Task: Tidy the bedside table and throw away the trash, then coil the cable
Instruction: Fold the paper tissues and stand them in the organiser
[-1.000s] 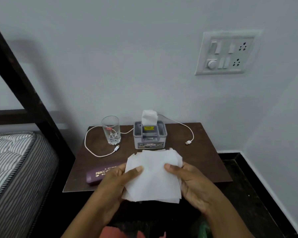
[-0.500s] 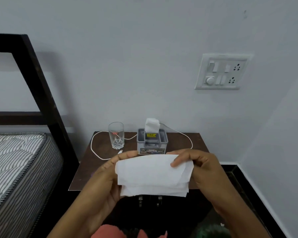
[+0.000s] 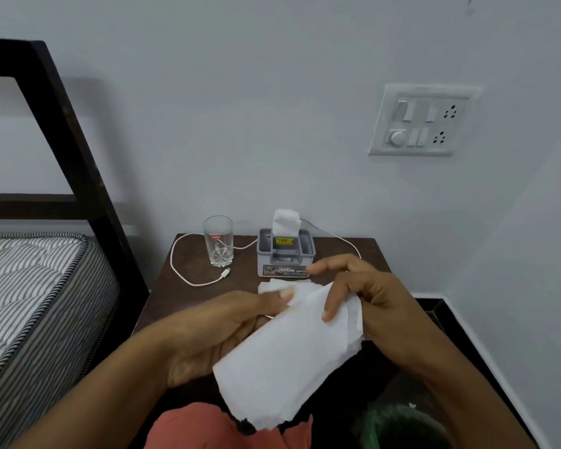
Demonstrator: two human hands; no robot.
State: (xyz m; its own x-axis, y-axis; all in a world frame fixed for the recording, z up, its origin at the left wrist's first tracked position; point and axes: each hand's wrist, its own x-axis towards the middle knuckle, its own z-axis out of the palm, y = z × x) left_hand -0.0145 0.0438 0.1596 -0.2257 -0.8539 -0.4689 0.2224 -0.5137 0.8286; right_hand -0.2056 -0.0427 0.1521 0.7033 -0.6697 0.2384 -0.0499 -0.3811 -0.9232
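Tissue fills the middle of my feed. It is a folded white wad held above the near edge of the bedside table, slanting from twelve o'clock down toward six. The left hand comes in from eight o'clock. Its thumb lies flat on the wad's far left corner and its fingers go underneath, so it pinches the paper. The right hand comes in from four o'clock and grips the wad's right edge. One finger bends down onto the top face, and the forefinger points toward nine o'clock, just in front of the tissue box.

That grey box stands at the table's twelve o'clock with a white sheet poking up out of it. At its nine o'clock a glass stands upright. The white cable lies loose and uncoiled on the table. It loops around the glass at the table's ten o'clock, and one plug end rests near the glass's six o'clock. It then passes behind the box and shows again at two o'clock, where the right hand hides it.

Off the table I see a striped mattress at nine o'clock, a dark bed frame at ten and a switch panel on the wall at two. Orange cloth sits at six o'clock. A blurred green shape at five is something I cannot identify.
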